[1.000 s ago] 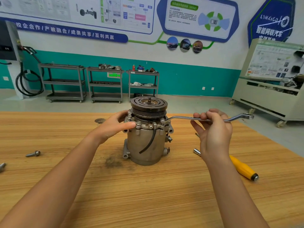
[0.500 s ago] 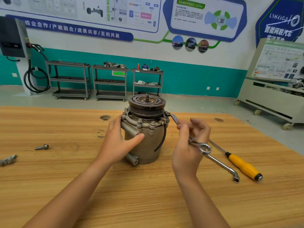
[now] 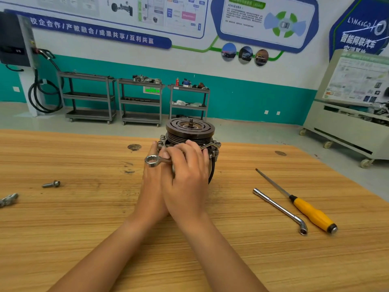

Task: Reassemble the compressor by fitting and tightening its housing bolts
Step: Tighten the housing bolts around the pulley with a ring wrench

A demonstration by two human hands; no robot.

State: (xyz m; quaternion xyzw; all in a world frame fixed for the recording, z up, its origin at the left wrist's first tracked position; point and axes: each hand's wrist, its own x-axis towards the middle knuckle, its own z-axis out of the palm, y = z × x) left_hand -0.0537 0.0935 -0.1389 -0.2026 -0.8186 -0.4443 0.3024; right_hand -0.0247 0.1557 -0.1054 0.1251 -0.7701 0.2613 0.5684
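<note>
The grey compressor [image 3: 190, 134] stands upright on the wooden table [image 3: 84, 228], its dark grooved pulley on top and bolt heads around its flange. A silver ring spanner [image 3: 155, 160] lies across its front, one ring end on a bolt at the right of the flange, the other sticking out to the left. My right hand [image 3: 186, 178] grips the spanner's shaft in front of the housing. My left hand [image 3: 152, 186] lies against the left side of the housing, partly behind the right hand; its fingers are hidden. Most of the housing is covered by both hands.
A loose bolt [image 3: 51, 183] lies on the left of the table, and another metal part [image 3: 8, 200] sits at the left edge. Right of the compressor lie an L-shaped socket wrench [image 3: 280, 209] and a yellow-handled screwdriver [image 3: 311, 216]. Shelf carts stand by the far wall.
My right hand has swung the spanner from far right, round the front, to the left. The free ring end now points left. The left hand has stayed on the housing.
</note>
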